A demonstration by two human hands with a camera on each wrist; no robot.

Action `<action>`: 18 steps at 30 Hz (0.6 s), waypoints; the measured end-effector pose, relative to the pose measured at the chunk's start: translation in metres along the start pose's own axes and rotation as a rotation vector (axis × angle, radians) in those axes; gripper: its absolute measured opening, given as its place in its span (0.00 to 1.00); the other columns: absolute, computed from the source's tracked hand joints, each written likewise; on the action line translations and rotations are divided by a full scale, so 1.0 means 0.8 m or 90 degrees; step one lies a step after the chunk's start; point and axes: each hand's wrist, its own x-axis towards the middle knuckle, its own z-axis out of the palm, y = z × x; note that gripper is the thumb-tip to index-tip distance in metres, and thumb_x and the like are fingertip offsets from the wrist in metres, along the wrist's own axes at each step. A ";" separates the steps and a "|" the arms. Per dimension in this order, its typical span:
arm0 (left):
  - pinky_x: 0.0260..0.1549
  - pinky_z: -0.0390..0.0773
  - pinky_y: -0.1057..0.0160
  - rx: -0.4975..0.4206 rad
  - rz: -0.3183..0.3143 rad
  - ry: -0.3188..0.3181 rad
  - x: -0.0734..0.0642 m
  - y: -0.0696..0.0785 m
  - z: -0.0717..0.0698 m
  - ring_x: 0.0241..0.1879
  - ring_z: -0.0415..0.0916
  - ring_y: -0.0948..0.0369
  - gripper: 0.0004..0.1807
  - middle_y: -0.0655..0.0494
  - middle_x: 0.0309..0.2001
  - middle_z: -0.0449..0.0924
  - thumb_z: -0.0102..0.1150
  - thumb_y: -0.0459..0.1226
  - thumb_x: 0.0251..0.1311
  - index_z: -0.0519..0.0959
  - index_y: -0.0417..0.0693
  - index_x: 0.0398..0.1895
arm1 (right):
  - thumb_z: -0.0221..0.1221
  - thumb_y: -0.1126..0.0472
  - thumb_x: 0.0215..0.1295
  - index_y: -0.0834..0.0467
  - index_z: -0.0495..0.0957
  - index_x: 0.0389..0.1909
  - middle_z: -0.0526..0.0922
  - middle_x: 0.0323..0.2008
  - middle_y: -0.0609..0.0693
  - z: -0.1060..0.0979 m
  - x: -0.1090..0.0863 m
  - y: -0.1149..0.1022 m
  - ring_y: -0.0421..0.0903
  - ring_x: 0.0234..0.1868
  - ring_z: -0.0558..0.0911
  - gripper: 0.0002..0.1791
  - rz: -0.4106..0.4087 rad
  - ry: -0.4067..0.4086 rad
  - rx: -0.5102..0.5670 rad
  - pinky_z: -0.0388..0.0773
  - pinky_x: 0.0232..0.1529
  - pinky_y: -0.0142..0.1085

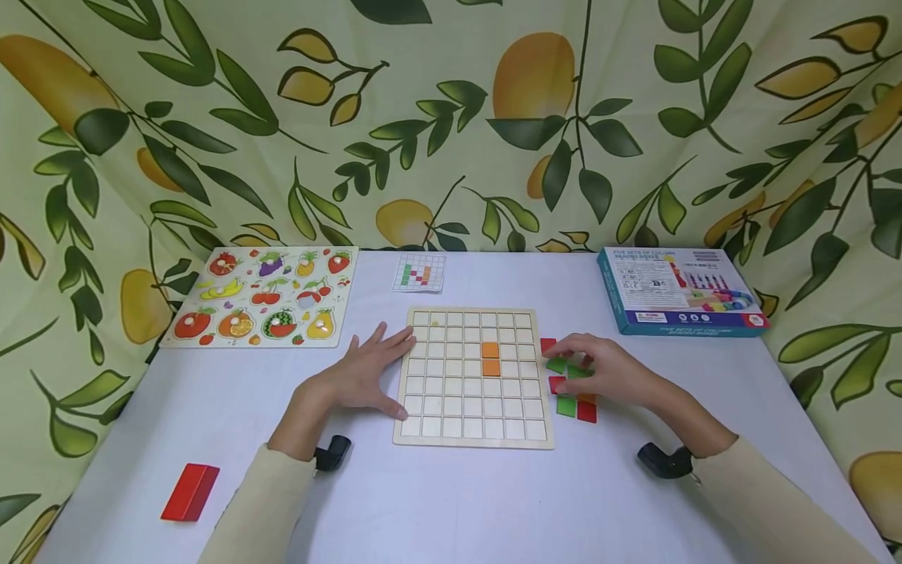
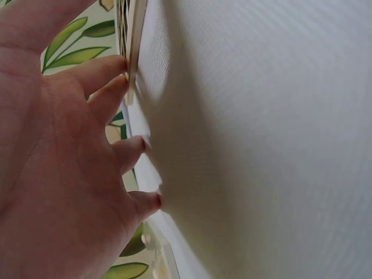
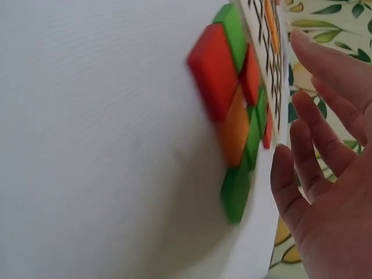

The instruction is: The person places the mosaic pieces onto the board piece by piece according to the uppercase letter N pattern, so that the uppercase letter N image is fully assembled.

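Observation:
A wooden grid board [image 1: 453, 406] lies flat on the table, with two orange tiles [image 1: 490, 366] set one behind the other in its squares. My left hand [image 1: 359, 372] has its fingers spread, and the fingertips and thumb rest at the board's left edge. Over a small group of coloured tiles right of the board hovers my right hand [image 1: 613, 372], its fingers loosely bent. In the right wrist view nothing sits between those fingers. Below them lie a red tile [image 3: 214, 72], an orange tile [image 3: 235, 131], a green tile [image 3: 236, 195] and several others.
Behind the board lies a small pattern card [image 1: 420, 273] with a coloured grid. A fruit puzzle board [image 1: 239, 313] is at the back left, a boxed toy set [image 1: 676, 290] at the back right. Near the front left stands a red block [image 1: 190, 492]. Patterned cloth [image 1: 451, 180] hangs behind.

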 end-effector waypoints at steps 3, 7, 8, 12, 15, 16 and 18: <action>0.77 0.34 0.26 -0.004 0.001 0.001 0.000 0.000 0.000 0.85 0.30 0.43 0.67 0.62 0.85 0.44 0.82 0.58 0.37 0.55 0.57 0.82 | 0.75 0.52 0.56 0.50 0.84 0.55 0.86 0.53 0.49 -0.003 -0.015 0.010 0.47 0.52 0.79 0.24 0.007 0.012 -0.013 0.81 0.47 0.31; 0.76 0.34 0.25 -0.005 0.004 0.001 0.000 0.000 0.000 0.85 0.30 0.43 0.66 0.61 0.85 0.44 0.82 0.58 0.38 0.55 0.56 0.82 | 0.75 0.53 0.55 0.50 0.85 0.53 0.87 0.52 0.48 -0.004 -0.033 0.022 0.45 0.51 0.80 0.23 0.009 0.034 -0.027 0.79 0.46 0.29; 0.76 0.34 0.25 -0.005 0.004 0.001 0.000 0.000 0.000 0.85 0.30 0.43 0.66 0.62 0.85 0.44 0.82 0.58 0.38 0.55 0.56 0.82 | 0.76 0.53 0.55 0.49 0.85 0.53 0.87 0.52 0.48 -0.005 -0.038 0.024 0.45 0.51 0.80 0.23 0.014 0.039 -0.027 0.80 0.46 0.29; 0.76 0.34 0.25 -0.010 0.004 0.001 -0.001 0.001 0.000 0.85 0.30 0.43 0.67 0.61 0.85 0.44 0.82 0.58 0.37 0.55 0.56 0.82 | 0.75 0.52 0.55 0.49 0.86 0.52 0.87 0.52 0.48 -0.007 -0.050 0.030 0.47 0.53 0.80 0.22 0.032 0.045 -0.025 0.80 0.46 0.27; 0.76 0.33 0.25 -0.013 0.003 0.004 -0.001 0.001 0.000 0.84 0.30 0.43 0.67 0.61 0.85 0.44 0.82 0.58 0.37 0.55 0.56 0.82 | 0.75 0.52 0.55 0.49 0.86 0.52 0.88 0.52 0.48 -0.008 -0.054 0.031 0.49 0.54 0.80 0.21 0.039 0.044 -0.026 0.80 0.47 0.27; 0.76 0.33 0.25 -0.014 0.004 0.006 -0.001 0.001 0.000 0.84 0.30 0.42 0.67 0.61 0.85 0.44 0.82 0.57 0.37 0.55 0.56 0.82 | 0.75 0.53 0.56 0.48 0.86 0.51 0.88 0.52 0.48 -0.008 -0.055 0.030 0.49 0.55 0.80 0.21 0.040 0.044 -0.027 0.81 0.48 0.27; 0.76 0.34 0.25 -0.012 0.003 0.007 -0.001 0.001 0.001 0.84 0.30 0.43 0.67 0.61 0.85 0.44 0.82 0.57 0.37 0.55 0.57 0.82 | 0.75 0.54 0.56 0.48 0.86 0.51 0.88 0.52 0.48 -0.006 -0.057 0.030 0.49 0.55 0.81 0.20 0.040 0.043 -0.025 0.80 0.48 0.27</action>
